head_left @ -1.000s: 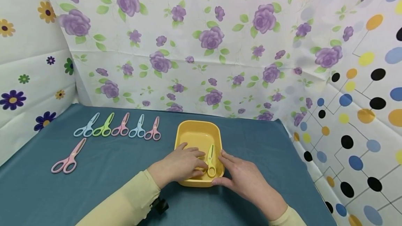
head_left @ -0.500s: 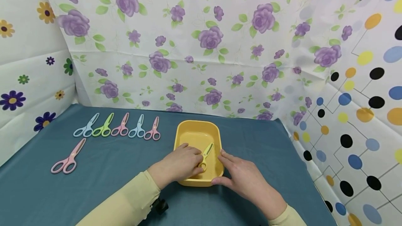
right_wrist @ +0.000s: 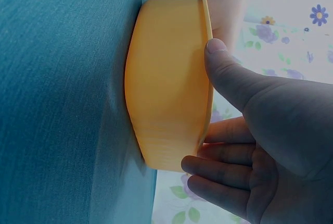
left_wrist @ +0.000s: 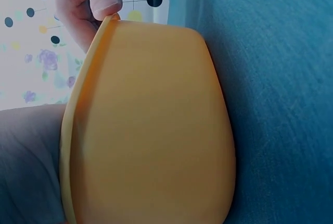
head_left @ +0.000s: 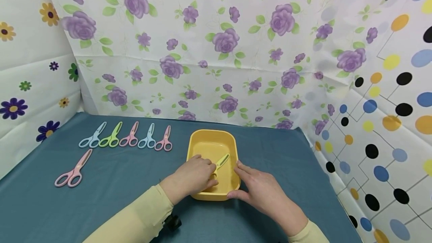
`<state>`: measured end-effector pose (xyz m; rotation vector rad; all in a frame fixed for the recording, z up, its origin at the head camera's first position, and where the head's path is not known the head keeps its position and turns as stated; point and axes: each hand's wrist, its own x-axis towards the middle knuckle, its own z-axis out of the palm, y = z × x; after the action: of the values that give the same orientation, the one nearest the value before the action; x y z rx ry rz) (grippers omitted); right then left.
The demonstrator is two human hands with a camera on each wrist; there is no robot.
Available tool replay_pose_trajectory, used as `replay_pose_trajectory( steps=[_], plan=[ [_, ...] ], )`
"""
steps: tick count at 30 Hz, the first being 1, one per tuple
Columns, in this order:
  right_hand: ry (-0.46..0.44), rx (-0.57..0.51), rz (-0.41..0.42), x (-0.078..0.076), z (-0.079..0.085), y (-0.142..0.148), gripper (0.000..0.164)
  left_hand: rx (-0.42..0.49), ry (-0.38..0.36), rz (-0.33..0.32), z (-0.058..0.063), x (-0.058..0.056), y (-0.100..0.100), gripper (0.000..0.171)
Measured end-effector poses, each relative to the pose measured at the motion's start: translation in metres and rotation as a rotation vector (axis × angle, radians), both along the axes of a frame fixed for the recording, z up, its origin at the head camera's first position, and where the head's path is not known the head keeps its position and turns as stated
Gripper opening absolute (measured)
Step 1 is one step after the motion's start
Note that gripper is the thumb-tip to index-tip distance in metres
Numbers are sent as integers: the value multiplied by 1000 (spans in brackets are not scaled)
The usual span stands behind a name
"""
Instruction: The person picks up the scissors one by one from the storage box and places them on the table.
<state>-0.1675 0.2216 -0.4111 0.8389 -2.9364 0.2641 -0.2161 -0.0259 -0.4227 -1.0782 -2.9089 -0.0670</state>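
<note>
A yellow plastic bin (head_left: 211,133) stands on the cloth in front of me. Inside it lies a pair of yellow scissors (head_left: 222,160), blades pointing away and to the right. My left hand (head_left: 192,173) reaches in over the near left rim, fingers bent down and pinching the scissors' handle, which they partly hide. My right hand (head_left: 261,190) rests around the bin's near right corner. In the right wrist view its thumb (right_wrist: 218,52) presses the rim and the fairly straight fingers (right_wrist: 223,173) lie along the side.
Several scissors stand in a row at the back left: blue ones (head_left: 92,136), green ones (head_left: 111,135) and pink ones among them. A larger pink pair (head_left: 73,170) lies nearer me. Patterned cloth walls (head_left: 202,29) bound the blue tablecloth (head_left: 135,175).
The yellow scissors have slid left inside the bin and turned, their blades now leaning right. My left fingers have drawn in toward the handle. The right hand and bin stay put.
</note>
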Motion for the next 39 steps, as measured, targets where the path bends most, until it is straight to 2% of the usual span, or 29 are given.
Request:
replay_pose_trajectory(
  steps=[7,15,32,39],
  plan=[
    [-11,-3,0,0,1,0,87,-30,3,41,-1,0,2,46],
    [-13,-1,-5,1,1,0,88,-29,-11,79,-2,-1,4,42],
    [-21,-6,-3,0,2,-1,88,-9,9,65,-3,-1,2,31],
    [-27,1,-10,0,2,-1,88,-40,-9,95,-2,0,6,50]
  ],
)
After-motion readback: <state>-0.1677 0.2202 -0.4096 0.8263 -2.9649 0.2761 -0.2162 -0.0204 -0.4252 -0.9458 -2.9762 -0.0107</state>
